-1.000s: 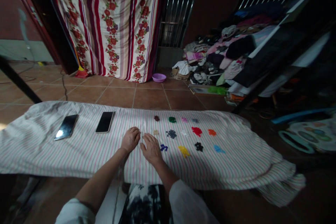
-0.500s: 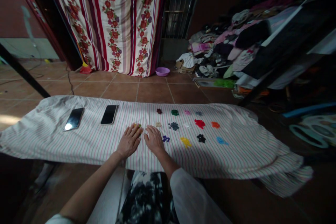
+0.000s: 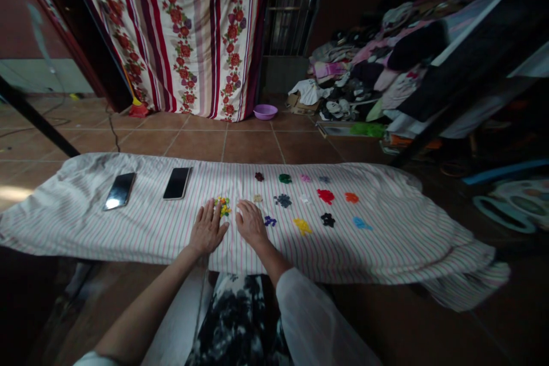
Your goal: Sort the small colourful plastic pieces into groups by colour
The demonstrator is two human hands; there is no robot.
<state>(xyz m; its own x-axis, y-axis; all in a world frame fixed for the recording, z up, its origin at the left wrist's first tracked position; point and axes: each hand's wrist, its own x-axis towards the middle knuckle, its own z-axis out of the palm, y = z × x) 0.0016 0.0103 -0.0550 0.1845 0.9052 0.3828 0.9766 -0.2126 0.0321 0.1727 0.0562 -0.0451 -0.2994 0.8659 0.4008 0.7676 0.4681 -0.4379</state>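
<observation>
My left hand (image 3: 206, 230) lies open on the striped cloth, its fingertips at the left edge of a mixed pile of small yellow, green and orange pieces (image 3: 223, 207). My right hand (image 3: 251, 223) rests with fingers stretched out just right of that pile, holding nothing that I can see. Small single-colour piles lie to its right: beige pieces (image 3: 257, 198), purple pieces (image 3: 270, 221), dark grey pieces (image 3: 283, 201), yellow pieces (image 3: 302, 226), black pieces (image 3: 328, 219) and red pieces (image 3: 325, 196). The pieces are too small to name.
Two phones, a left one (image 3: 119, 191) and a right one (image 3: 177, 183), lie on the striped cloth (image 3: 141, 240). Orange pieces (image 3: 351, 198) and light blue pieces (image 3: 362, 223) sit farther right. Beyond stand a purple basin (image 3: 265, 112) and heaped clothes (image 3: 364, 68).
My left hand has slid left and back off the mixed pile, which now shows more fully. My right hand has hardly moved. The camera view has shifted slightly.
</observation>
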